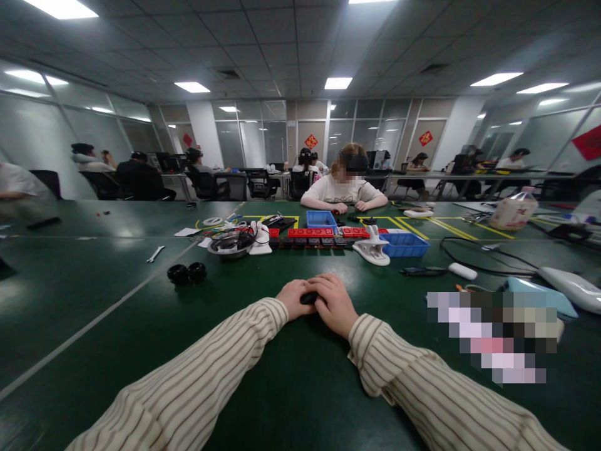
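Observation:
Near the middle of the green table, my left hand (pixel 295 299) and my right hand (pixel 337 305) meet around a small black rounded object (pixel 308 298). Its exact kind cannot be made out, since fingers cover much of it. The fingers of both hands are curled around it, my right fingers reaching over the top. To the left stand two black round parts (pixel 186 274), side by side. Just beyond my hands is a row of red bins (pixel 310 233) between two white clip stands (pixel 372 247).
A metal bowl (pixel 230 247) with cables and parts stands at the left of the bins. Blue trays (pixel 404 244) sit beside and behind them. A wrench (pixel 155 254) lies left; black cables (pixel 488 266) and a white device (pixel 462 270) lie right. A person (pixel 345 188) sits opposite.

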Demonstrator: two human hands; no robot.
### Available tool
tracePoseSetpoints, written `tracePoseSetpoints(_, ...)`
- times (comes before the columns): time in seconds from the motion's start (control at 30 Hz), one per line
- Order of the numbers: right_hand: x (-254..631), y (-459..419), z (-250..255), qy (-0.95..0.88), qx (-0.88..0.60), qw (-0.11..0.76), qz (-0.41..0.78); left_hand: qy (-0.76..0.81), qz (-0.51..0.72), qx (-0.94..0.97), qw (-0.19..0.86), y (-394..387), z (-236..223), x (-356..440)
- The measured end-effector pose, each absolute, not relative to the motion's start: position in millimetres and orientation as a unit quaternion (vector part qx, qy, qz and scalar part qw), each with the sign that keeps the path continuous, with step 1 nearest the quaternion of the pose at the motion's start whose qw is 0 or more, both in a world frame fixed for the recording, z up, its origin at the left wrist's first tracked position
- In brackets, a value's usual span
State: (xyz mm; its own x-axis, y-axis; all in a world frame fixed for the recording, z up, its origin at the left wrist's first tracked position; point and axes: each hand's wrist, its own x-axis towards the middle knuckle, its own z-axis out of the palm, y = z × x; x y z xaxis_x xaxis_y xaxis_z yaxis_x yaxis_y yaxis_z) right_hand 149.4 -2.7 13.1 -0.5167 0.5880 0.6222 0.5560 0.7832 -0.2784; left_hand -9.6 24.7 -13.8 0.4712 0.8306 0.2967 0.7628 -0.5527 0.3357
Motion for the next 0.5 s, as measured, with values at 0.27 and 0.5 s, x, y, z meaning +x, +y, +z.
tracePoseSetpoints(0.27, 148.6, 4.7, 8.6, -0.803, -0.451, 0.391, 0.010, 0.471, 0.226, 0.849, 0.082, 22.3, -13.2, -9.7)
tracePoseSetpoints(0.5, 149.3, 4.6, 10.3, -0.836, -0.408, 0.367, 0.021, 0.463, 0.226, 0.853, 0.078, 23.1, -14.0, -10.2)
